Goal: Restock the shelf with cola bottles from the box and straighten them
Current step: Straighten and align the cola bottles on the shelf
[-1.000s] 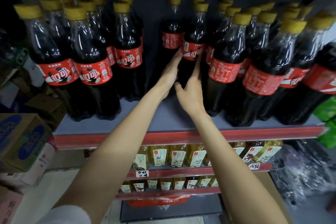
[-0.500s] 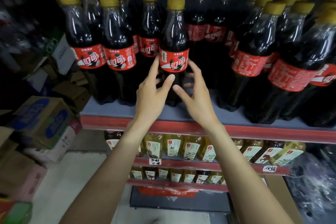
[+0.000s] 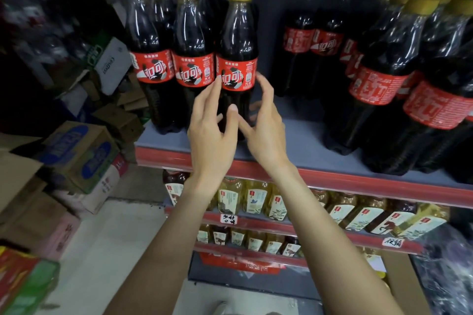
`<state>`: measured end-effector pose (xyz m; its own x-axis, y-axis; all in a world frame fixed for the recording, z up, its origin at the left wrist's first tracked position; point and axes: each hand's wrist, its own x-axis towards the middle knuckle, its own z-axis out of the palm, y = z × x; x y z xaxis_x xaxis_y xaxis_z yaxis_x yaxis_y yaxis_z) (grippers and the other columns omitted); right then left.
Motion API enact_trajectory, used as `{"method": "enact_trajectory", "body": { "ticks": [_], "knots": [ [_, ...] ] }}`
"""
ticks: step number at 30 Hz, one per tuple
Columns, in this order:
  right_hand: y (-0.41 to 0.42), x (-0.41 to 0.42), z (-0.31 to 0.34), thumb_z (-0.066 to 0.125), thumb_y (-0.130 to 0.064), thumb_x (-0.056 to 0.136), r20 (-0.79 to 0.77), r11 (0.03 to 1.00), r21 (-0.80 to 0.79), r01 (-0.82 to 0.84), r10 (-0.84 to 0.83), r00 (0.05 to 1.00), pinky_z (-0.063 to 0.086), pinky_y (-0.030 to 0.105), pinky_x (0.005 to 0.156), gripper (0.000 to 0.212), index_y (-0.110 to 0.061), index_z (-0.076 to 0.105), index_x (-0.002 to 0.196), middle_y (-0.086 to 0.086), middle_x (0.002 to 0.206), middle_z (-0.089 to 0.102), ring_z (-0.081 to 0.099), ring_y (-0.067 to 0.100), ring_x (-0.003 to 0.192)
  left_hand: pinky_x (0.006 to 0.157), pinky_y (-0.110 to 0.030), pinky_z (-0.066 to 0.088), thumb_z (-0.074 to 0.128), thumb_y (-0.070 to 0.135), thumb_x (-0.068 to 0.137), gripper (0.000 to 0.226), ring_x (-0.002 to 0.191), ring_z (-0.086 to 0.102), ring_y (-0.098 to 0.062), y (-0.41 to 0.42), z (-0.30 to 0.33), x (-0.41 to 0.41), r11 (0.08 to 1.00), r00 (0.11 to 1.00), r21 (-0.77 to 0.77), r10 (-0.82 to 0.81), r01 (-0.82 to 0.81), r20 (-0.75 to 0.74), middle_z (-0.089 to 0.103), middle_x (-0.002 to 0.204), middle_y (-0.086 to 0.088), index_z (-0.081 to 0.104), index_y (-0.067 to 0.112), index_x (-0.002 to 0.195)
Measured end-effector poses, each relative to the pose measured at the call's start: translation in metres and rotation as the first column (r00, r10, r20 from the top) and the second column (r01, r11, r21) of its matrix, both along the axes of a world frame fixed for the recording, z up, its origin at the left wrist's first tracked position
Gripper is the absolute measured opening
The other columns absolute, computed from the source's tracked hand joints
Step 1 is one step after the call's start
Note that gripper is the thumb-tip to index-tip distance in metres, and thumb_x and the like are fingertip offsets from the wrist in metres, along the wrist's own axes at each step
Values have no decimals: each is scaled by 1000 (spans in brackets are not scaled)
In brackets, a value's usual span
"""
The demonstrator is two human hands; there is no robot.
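— What's around you, from the left?

— Boxes (image 3: 76, 153) stacked on the floor, then the shelf (image 3: 320, 174). At its left end stand three front cola bottles in a row, labels out. The third bottle (image 3: 238, 59) is the one I'm on, at the right end of that row, upright, near the shelf's front edge.

— And your hands?

— My left hand (image 3: 212, 130) has its fingers spread and mostly straight, tips at the label's lower left edge. My right hand (image 3: 266, 125) is just as loose, fingers up the bottle's right side, tips near the label. Neither has a real hold on it; whether the tips touch the plastic or hover just off it, I can't tell.

— So what does the step need?

— I judge I'm squaring it up. I'd press lightly from both sides low on the body, turn it until its label faces out like its two neighbours, and keep its foot in line with theirs. Push too high and it could tip.

— To the right?

— A gap, two bottles (image 3: 317, 41) at the back, then a crowded group (image 3: 399, 79) with labels turned every way. Those want straightening too.
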<state>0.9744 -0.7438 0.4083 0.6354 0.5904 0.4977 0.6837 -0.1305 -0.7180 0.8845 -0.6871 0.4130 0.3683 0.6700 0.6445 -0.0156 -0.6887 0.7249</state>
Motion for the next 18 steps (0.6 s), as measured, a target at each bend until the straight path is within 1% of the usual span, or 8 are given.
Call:
{"method": "enact_trajectory", "body": {
  "ticks": [3,6,9,11,13,14,16,18],
  "knots": [
    [2,-1,-1,64,-40,89,-10,1000,-3,2,-2,1000,51,38,75,75,-36,17,148,1,105,57,57,14,91,93,-23,52,49,19,96,48,121,48,-8,5,-2,-2,997,999,76,33,-33,-1,39,134,5,42,11,143],
    [0,5,2,65,-44,87,-15,998,-31,-48,47,999,49,33,75,77,-32,19,148,0,110,54,55,13,94,92,-22,49,56,16,94,43,113,49,-15,14,-3,-2,955,987,250,163,-161,13,49,129,-3,52,11,136],
    [-11,23,7,64,-40,89,10,982,-14,-188,188,982,46,31,95,69,-26,28,146,0,127,47,48,12,116,100,-35,39,65,27,90,45,120,40,-23,24,-3,2,796,937,515,345,-318,45,49,135,-5,55,17,133],
    [-18,40,13,58,-28,95,20,977,3,-214,214,977,37,20,102,53,-20,37,143,0,132,46,45,11,123,106,-42,29,68,35,88,50,130,32,-25,30,-1,4,709,923,633,383,-311,25,39,143,0,54,22,134],
    [-19,59,20,52,-13,93,9,989,70,-127,126,992,39,12,95,43,-13,47,137,7,131,49,51,12,115,111,-49,18,70,38,84,60,137,24,-27,37,-1,5,678,914,683,404,-271,-38,32,148,3,48,26,138],
    [-15,69,22,51,-9,91,26,995,94,-40,38,999,43,17,94,42,-10,51,133,11,128,52,54,14,111,113,-52,13,72,40,81,67,140,21,-29,40,-2,5,674,906,696,415,-250,-77,29,150,3,44,27,140],
    [0,88,26,53,-9,89,82,988,60,142,-147,986,47,36,95,43,-7,50,132,16,127,52,57,24,109,114,-55,9,73,40,78,77,142,17,-30,45,-3,6,679,901,702,415,-213,-128,25,152,3,35,28,144],
    [18,100,29,56,-18,93,104,945,-93,312,-303,947,45,43,95,54,-9,38,142,18,137,42,49,33,121,115,-55,11,73,38,78,78,142,18,-30,46,-6,7,695,912,692,387,-193,-135,25,153,1,34,26,145]
  ]
}}
